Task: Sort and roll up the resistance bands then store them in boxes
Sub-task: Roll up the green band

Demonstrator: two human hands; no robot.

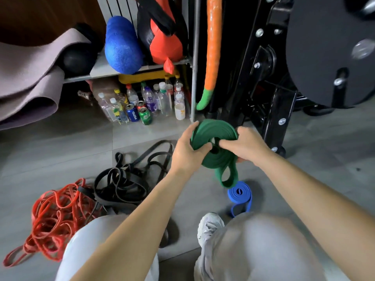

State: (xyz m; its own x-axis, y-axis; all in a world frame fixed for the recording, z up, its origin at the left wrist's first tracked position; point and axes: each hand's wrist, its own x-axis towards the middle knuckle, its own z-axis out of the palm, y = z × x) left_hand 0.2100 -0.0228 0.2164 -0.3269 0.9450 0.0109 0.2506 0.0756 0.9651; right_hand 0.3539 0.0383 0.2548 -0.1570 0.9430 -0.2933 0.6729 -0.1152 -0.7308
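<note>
Band in hand: the wide green rubber resistance band [215, 129], wound into a flat coil, is held in the air over the grey tiled floor [60, 149], between both hands.
Left hand: the left hand [187, 153] grips the coil's left rim, thumb across its face and fingers curled behind.
Right hand: the right hand [246, 146] clasps the right side, thumb pressed toward the coil's hollow centre.
Loose tail: an unrolled green loop [227, 176] hangs from the coil's lower edge, nearer the right hand. Its long axis runs down toward the floor.
Likely step: the last wraps look undone, so the tail has to come up and round the coil. The right hand seems better placed to feed it.
Done already: a rolled blue band [240, 192] sits on the floor just below the tail.
Waiting: a tangle of black bands [125, 179] and a heap of thin red bands [54, 216] lie to the left.
Boxes: none in view.
</note>
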